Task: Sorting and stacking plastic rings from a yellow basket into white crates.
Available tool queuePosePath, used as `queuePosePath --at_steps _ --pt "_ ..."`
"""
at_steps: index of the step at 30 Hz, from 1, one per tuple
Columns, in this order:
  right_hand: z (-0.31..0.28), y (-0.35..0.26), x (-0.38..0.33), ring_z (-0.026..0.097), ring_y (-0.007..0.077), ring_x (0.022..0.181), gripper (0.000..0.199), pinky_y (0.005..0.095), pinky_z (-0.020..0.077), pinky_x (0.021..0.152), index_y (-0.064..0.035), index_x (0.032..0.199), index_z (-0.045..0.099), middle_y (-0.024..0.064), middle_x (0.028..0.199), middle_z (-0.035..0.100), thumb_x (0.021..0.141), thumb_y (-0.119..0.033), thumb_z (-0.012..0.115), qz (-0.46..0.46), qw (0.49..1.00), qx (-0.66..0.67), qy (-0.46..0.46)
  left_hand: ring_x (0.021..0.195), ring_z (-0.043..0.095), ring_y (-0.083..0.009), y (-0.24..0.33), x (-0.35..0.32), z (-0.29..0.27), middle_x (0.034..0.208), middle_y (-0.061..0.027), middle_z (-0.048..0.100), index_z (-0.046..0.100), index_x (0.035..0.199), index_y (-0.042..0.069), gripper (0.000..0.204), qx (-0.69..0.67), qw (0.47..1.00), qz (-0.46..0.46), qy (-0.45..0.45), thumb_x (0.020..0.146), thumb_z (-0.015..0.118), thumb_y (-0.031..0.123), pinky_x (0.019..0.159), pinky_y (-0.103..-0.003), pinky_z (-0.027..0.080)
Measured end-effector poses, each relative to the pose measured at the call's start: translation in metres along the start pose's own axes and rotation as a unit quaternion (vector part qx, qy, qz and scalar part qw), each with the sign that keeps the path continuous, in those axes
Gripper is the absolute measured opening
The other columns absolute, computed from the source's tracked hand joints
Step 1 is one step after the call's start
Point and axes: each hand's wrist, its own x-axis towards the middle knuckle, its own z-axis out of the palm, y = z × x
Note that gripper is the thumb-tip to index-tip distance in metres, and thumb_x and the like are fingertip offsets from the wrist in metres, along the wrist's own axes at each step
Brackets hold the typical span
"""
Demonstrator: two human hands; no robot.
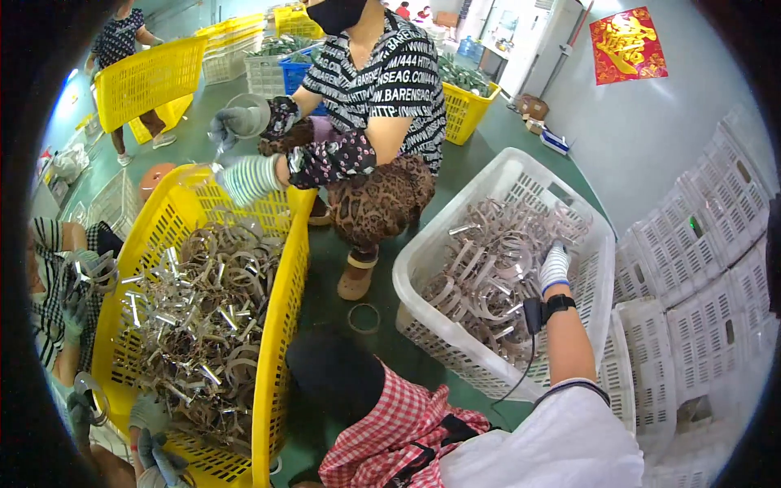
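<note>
My right hand (556, 264), in a white striped glove with a blue cuff, reaches into a white slotted basket (411, 276). Its fingers are partly hidden but look closed on a clear plastic ring (572, 220) at the basket's right side. Under and beside the hand lies a tangled heap of clear curved bands (488, 268), some with shiny bits. On that wrist is a black watch (560, 303), and a dark clip with a cord (534, 315) hangs beside it. My left hand does not show.
A yellow basket (272, 366) full of similar bands stands left. Across from me a masked person in striped gloves (252, 180) squats, handling clear pieces. Other gloved hands (150, 413) work at its left side. White crates (691, 342) are stacked at right. One ring (364, 318) lies on the floor.
</note>
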Motion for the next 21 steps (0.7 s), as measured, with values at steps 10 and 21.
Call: queuePosePath --at_steps 10,21 --pt "-0.135 0.02 0.023 0.058 0.022 0.079 0.019 0.0354 0.0492 0.075 -0.0058 0.097 0.059 0.0069 0.086 0.058 0.091 -0.023 0.057 0.16 0.987 0.001 -0.028 0.138 0.022 -0.0159 0.016 0.008 -0.023 0.152 -0.0065 0.021 0.022 0.144 0.002 0.049 -0.094 0.995 -0.038 -0.018 0.097 0.029 0.011 0.117 -0.036 0.005" --pt "-0.217 -0.033 0.035 0.063 0.0227 0.084 0.027 0.0376 0.051 0.069 -0.0075 0.106 0.064 0.0071 0.096 0.066 0.079 -0.009 0.065 0.115 0.686 -0.508 -0.508 0.129 0.037 -0.0124 -0.014 0.012 0.006 0.144 -0.0106 0.036 0.028 0.142 0.0 0.047 -0.127 0.989 -0.053 -0.049 0.096 0.033 0.01 0.111 -0.031 0.02"
